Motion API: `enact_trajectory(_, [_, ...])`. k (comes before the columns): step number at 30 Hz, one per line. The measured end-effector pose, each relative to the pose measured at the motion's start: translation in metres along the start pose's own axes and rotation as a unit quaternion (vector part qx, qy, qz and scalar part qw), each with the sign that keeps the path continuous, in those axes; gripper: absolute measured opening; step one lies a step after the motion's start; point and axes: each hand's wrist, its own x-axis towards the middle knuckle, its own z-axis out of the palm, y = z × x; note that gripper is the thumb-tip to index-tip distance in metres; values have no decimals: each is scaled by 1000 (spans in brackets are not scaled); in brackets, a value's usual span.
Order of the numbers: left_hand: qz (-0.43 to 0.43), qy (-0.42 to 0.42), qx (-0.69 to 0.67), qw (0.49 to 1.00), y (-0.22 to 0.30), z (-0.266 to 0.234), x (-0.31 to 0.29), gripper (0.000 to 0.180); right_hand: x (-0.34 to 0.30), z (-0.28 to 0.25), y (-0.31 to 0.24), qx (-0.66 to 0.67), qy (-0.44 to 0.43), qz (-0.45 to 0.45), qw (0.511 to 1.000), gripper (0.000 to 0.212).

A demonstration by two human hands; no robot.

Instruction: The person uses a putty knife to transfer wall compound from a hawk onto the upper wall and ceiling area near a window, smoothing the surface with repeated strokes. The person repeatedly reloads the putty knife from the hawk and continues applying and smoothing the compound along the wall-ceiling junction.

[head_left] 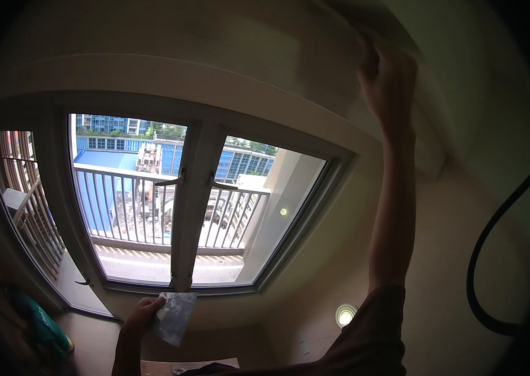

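Low in front of me, my left hand [142,313] grips a flat grey metal plate [174,319] smeared with white paste, the thumb lying over its near edge. My right hand [390,78] is raised high at the upper right, close to the pale surface [315,81] above the window. Its fingers are closed, and a dark shape shows beside the thumb; shade and blur hide what it is. A dark edge runs up and to the left above this hand.
A dark-framed window [205,207] fills the middle, with a railing [133,207] outside. On the lower left stands a green container [42,323]. A black cable [475,276] loops at the right. A round light [346,315] glows beside my right sleeve.
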Motion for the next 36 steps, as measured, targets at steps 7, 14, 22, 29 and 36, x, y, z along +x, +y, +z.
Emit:
enact_trajectory(7, [1,13,7,1000,-1,-9,-3,31,7,25,4,-2,55,-60,997,22])
enact_trajectory(14, [-10,31,41,999,11,-4,-7,30,-23,42,-27,-24,-21,5,999,43])
enact_trajectory(22, [8,35,44,998,20,-5,-22,30,-34,9,-40,79,-18,0,997,34])
enact_trajectory(29, [52,9,25,998,11,-20,-15,30,23,22,-6,13,33,-71,997,24])
enact_trajectory(36, [41,16,7,999,7,-22,-19,30,8,26,-21,-14,-21,-14,1000,34])
